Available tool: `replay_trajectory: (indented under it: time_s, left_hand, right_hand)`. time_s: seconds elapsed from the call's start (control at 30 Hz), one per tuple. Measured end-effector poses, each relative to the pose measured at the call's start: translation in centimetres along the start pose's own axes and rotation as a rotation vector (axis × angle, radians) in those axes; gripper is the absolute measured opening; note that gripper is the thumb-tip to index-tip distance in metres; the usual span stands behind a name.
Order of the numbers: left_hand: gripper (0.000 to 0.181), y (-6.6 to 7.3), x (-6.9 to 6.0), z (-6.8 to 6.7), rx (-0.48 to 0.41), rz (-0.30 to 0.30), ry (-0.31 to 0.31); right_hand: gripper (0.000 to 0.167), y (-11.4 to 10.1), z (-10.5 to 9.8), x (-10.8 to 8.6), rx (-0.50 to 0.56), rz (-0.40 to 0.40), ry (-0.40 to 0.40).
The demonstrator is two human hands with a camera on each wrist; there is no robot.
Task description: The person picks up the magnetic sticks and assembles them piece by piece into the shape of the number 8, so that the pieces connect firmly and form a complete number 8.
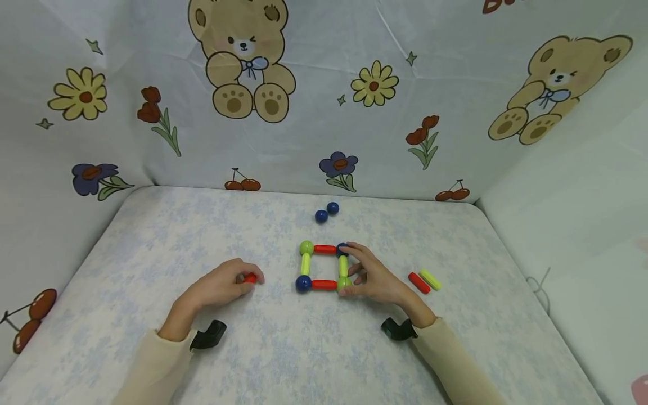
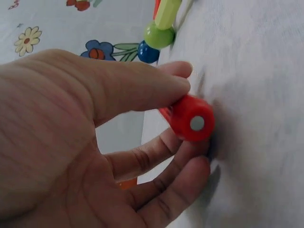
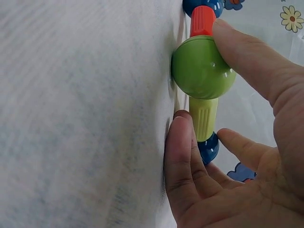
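Left hand (image 1: pixel 228 281): partly closed; thumb and fingers pinch the held red rod (image 1: pixel 250 278).
Held red rod location: just above the table (image 1: pixel 273 354), left of the square frame (image 1: pixel 324 285) and apart from it; a silver disc shows in one end.
Square frame: flat on the table; two red and two yellow-green rods, alternating blue and green balls at the corners.
Loose blue balls (image 1: pixel 321 216): two, beyond the frame, close together.
Right hand (image 1: pixel 372 280): half open; holds the frame's right side, thumb on the near green ball (image 3: pixel 202 69), forefinger at the far blue ball (image 3: pixel 208 149).
Loose rods (image 1: pixel 419 283): one red, one yellow-green, side by side, right of the right hand.
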State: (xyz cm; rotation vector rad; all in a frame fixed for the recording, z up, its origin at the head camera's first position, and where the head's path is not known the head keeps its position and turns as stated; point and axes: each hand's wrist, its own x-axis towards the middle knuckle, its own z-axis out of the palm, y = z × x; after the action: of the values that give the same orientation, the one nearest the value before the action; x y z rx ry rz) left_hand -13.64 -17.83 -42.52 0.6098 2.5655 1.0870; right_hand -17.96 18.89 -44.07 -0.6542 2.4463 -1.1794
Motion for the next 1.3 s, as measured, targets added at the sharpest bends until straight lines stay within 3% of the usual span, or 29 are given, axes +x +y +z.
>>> replay_trajectory:
  time_s: [0.2,0.4,0.53,0.77,0.9,1.3]
  left_hand:
    - [0.02,1.2,1.0,1.4,-0.192,0.044,-0.131]
    - [0.021,2.4,1.8,3.2,-0.305,0.084,-0.228]
    - [0.02,2.8,2.1,4.0,-0.341,0.08,-0.236]
    - [0.02,3.1,2.3,4.7,-0.421,0.006,-0.222]
    - [0.021,3.2,2.3,5.0,-0.445,-0.003,-0.219]
    - [0.02,2.9,2.8,5.8,-0.363,0.048,-0.201]
  right_hand:
    - [0.092,-0.1,-0.2,0.0,-0.005,-0.008,0.004]
    - [0.089,0.0,-0.2,0.0,-0.003,-0.007,0.0]
    - [0.087,0.2,-0.1,0.0,-0.004,-0.001,-0.001]
    - [0.084,0.1,0.0,0.2,-0.006,-0.002,-0.007]
    - [0.083,0.0,0.1,0.1,-0.011,0.008,-0.006]
    - [0.081,0.0,0.1,0.0,-0.009,0.017,-0.003]
